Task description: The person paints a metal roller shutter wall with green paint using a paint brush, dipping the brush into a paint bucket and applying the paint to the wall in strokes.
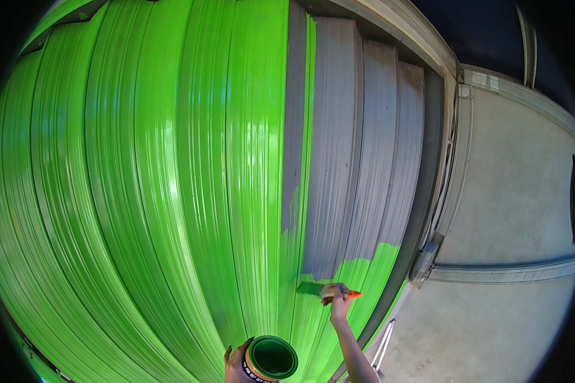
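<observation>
My right hand is closed round a paintbrush with an orange handle end. Its green-coated bristles point left and lie against the ribbed metal panel, at the border between bare grey and fresh green paint. Down at the lower edge, my left hand grips a paint can from its left side. The can's round mouth faces me, its rim and inside coated dark green. Part of the left hand is cut off by the picture's edge.
Glossy green ribbed panels spread over the left and middle. A grey unpainted strip stays at upper right, bounded by a dark frame edge. Beyond it are cables, a small grey box and a pale wall.
</observation>
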Motion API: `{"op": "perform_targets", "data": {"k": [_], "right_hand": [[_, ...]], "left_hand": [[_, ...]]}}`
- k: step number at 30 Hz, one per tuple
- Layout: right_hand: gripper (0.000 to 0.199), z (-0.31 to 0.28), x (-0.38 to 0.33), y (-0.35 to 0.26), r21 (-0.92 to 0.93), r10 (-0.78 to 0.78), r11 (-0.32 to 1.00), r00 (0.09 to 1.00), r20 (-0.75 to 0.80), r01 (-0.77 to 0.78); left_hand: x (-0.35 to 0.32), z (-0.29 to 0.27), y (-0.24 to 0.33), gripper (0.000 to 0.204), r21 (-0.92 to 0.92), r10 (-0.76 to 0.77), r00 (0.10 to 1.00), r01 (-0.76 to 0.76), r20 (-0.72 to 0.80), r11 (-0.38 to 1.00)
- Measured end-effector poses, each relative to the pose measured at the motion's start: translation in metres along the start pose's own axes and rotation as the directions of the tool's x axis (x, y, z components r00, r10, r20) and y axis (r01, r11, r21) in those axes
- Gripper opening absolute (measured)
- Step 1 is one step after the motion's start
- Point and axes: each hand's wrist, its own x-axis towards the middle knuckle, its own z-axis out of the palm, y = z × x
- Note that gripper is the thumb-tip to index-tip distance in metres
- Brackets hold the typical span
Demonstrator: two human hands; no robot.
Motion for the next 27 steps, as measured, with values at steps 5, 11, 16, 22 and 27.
{"op": "perform_targets", "data": {"k": [5,11,16,22,27], "right_hand": [[0.014,0.037,0.019,-0.046,0.042,-0.183,0.983,0.974,0.13,0.179],[0.015,0.084,0.028,-0.097,0.025,-0.171,0.985,0.968,0.183,0.169],[0.017,0.075,0.0,-0.12,0.206,-0.146,0.972,0.975,0.168,0.11],[0.015,0.048,-0.041,-0.168,0.049,-0.192,0.964,0.555,0.809,0.261],[0.029,0.06,-0.053,-0.215,0.075,-0.154,0.707,0.05,0.987,0.703]], "left_hand": [[0.003,-0.002,0.01,0.111,0.215,0.093,0.996,-0.091,0.001,0.972],[0.007,0.001,0.007,0.105,0.267,0.054,0.998,-0.055,0.012,0.962],[0.022,-0.015,0.015,0.106,0.273,0.14,0.989,-0.121,-0.05,0.954],[0.053,-0.05,0.034,0.101,0.395,0.339,0.94,-0.324,0.033,0.86],[0.072,-0.068,0.054,0.097,0.393,0.505,0.837,-0.545,0.211,0.74]]}}
